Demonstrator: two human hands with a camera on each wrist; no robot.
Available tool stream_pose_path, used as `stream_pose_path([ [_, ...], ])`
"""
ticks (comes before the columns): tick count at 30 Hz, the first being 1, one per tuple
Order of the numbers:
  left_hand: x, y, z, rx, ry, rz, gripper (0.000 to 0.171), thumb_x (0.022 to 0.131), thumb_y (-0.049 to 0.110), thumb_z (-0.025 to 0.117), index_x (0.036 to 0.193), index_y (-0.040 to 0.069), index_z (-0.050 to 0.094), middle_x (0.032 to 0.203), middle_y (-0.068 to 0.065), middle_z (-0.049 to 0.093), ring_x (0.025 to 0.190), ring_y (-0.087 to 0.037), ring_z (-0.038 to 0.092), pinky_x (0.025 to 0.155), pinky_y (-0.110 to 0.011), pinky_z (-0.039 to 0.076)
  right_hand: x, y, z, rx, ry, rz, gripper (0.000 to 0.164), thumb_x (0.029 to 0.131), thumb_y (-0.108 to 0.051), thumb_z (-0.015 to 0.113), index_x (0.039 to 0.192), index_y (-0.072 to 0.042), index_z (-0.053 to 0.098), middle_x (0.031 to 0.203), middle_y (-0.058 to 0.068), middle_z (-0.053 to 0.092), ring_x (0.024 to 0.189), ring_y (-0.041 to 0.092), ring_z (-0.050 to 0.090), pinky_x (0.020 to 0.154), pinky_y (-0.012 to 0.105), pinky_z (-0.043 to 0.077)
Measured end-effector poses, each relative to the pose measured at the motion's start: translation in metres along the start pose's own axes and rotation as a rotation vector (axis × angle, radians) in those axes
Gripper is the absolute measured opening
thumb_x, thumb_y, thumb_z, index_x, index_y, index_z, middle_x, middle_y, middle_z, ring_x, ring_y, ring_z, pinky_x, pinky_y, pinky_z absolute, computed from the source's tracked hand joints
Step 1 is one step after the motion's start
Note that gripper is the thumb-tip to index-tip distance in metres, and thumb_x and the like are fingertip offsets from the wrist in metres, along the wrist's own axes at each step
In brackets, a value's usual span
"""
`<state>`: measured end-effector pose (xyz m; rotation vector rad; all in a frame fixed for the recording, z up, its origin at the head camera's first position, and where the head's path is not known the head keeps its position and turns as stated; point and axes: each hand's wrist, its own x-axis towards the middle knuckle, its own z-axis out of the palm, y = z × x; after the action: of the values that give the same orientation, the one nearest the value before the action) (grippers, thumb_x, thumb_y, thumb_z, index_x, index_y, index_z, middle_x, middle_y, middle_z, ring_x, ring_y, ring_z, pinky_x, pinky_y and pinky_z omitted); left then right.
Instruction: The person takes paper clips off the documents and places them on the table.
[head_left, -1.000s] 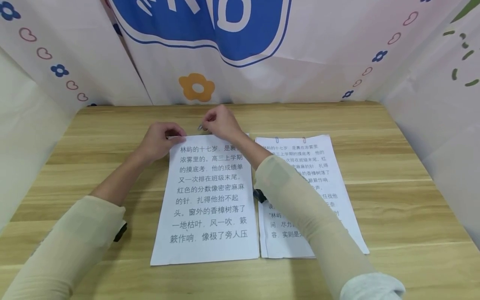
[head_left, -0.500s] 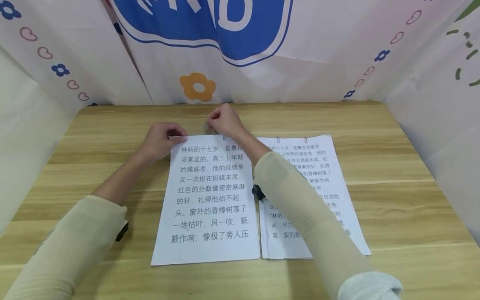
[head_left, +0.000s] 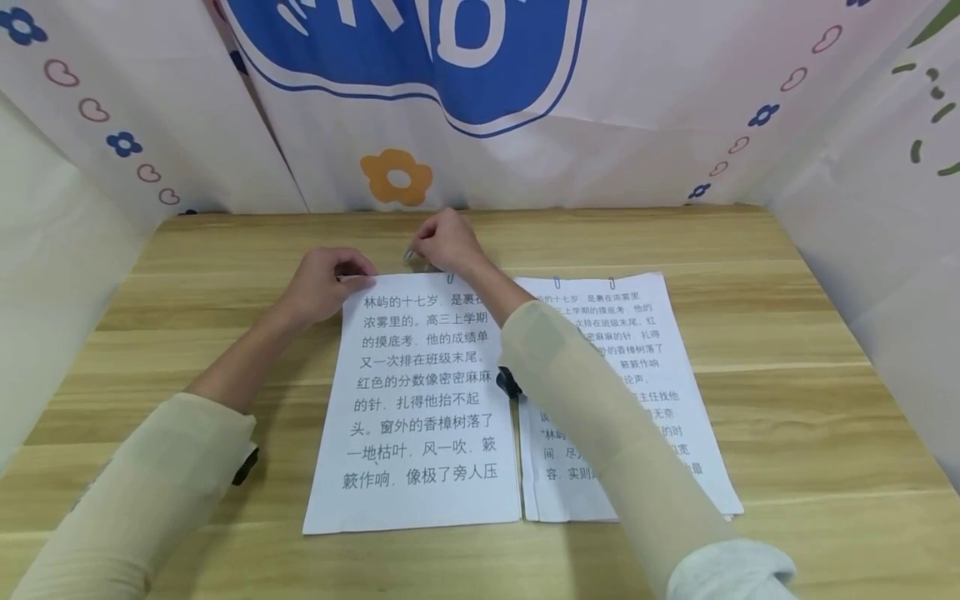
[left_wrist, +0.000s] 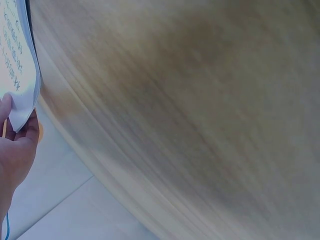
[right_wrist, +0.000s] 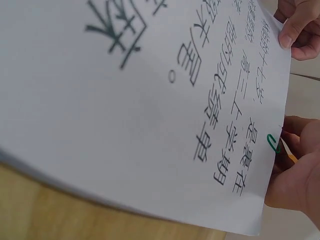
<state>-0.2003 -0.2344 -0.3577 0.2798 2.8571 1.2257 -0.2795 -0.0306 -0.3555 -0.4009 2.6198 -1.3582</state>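
In the head view a printed paper stack [head_left: 420, 400] lies on the left. My left hand [head_left: 322, 283] pinches its top left corner, thumb on the printed face; the left wrist view shows curled fingers of this left hand [left_wrist: 20, 155] behind the sheets. A green paper clip [right_wrist: 273, 143] sits on the top edge, close to my right hand [right_wrist: 300, 172] in the right wrist view. Just beyond that edge, my right hand [head_left: 447, 242] pinches another small paper clip [head_left: 408, 254] between thumb and finger. Its far fingers are partly hidden.
A second printed paper stack [head_left: 637, 333] lies close on the right, partly under my right forearm, with a grey paper clip [head_left: 557, 284] and a reddish paper clip [head_left: 611, 284] on its top edge. A patterned cloth [head_left: 600, 167] hangs behind the wooden table [head_left: 787, 375].
My right hand has shifted slightly right with its paper clip, and the clip on the left stack's top edge has come into view. My left hand stays at the corner.
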Motion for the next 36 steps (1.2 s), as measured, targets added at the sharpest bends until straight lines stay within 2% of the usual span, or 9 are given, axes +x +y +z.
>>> stream_pose_path([
  [12, -0.001, 0.002, 0.001, -0.005, -0.002, -0.01, 0.01, 0.097, -0.007, 0.064, 0.105, -0.007, 0.07, 0.108, -0.024, 0.069, 0.101, -0.034, 0.064, 0.075, -0.014, 0.046, 0.005, 0.002, 0.006, -0.048, 0.001, 0.002, 0.011, 0.096, -0.01, 0.071, 0.095, -0.008, 0.081, 0.097, 0.003, 0.076, 0.09, 0.014, 0.063, 0.074, 0.022, 0.051],
  [19, 0.0, -0.001, 0.002, -0.011, -0.006, -0.009, 0.01, 0.098, -0.006, 0.065, 0.106, -0.006, 0.07, 0.109, -0.024, 0.069, 0.103, -0.034, 0.064, 0.076, -0.014, 0.046, 0.007, -0.001, 0.007, -0.136, -0.006, 0.059, 0.011, 0.097, -0.017, 0.071, 0.097, -0.013, 0.081, 0.102, 0.0, 0.075, 0.094, 0.013, 0.062, 0.079, 0.025, 0.051],
  [25, -0.001, -0.002, 0.002, -0.022, -0.009, -0.029, 0.01, 0.098, -0.005, 0.065, 0.107, -0.006, 0.07, 0.11, -0.024, 0.069, 0.103, -0.033, 0.063, 0.076, -0.014, 0.047, 0.011, -0.001, 0.009, -0.219, 0.007, 0.118, 0.011, 0.098, -0.018, 0.069, 0.097, -0.015, 0.079, 0.104, -0.002, 0.073, 0.092, 0.014, 0.063, 0.075, 0.026, 0.051],
  [30, -0.001, -0.002, 0.002, -0.019, -0.018, -0.037, 0.011, 0.098, -0.005, 0.065, 0.108, -0.006, 0.07, 0.111, -0.023, 0.068, 0.102, -0.032, 0.063, 0.076, -0.015, 0.046, 0.012, -0.002, 0.01, -0.299, 0.011, 0.155, 0.01, 0.099, -0.021, 0.069, 0.094, -0.015, 0.075, 0.101, -0.001, 0.071, 0.087, 0.015, 0.063, 0.072, 0.027, 0.05],
  [36, -0.001, -0.002, 0.002, -0.024, -0.02, -0.044, 0.011, 0.099, -0.004, 0.064, 0.108, -0.006, 0.07, 0.11, -0.023, 0.068, 0.102, -0.032, 0.062, 0.076, -0.017, 0.046, 0.011, -0.005, 0.01, -0.317, -0.012, 0.174, 0.015, 0.1, -0.022, 0.069, 0.088, -0.013, 0.07, 0.095, 0.0, 0.068, 0.084, 0.015, 0.062, 0.07, 0.027, 0.049],
])
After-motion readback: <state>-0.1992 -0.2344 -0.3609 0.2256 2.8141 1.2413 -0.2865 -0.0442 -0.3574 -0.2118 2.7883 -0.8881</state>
